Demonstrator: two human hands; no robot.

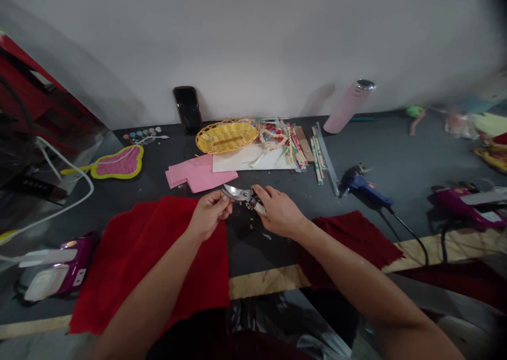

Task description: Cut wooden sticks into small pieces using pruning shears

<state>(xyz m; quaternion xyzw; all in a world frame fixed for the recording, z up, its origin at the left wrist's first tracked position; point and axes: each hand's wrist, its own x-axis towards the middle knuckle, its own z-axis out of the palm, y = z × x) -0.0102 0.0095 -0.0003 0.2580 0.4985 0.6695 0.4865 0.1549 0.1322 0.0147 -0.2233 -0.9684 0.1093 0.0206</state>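
Note:
My right hand [279,209] is wrapped round the handles of a pair of pruning shears [242,193], whose curved blade points left. Close to the blade tip, my left hand [210,213] is closed in a pinch, and whatever lies between its fingers is too small to make out. Small pale clippings [251,221] are scattered on the dark tabletop just below the shears. A red cloth [198,275] lies under my left forearm. Pink paper pieces [206,174] rest just beyond my left hand.
A yellow woven basket [227,138] stands behind a white sheet [233,162], beside several wrapped sticks [318,157]. Further right are a pink bottle [348,108] and a blue glue gun [366,188] with a cord. A phone [187,109] leans on the wall. Purple devices [81,262] flank the workspace.

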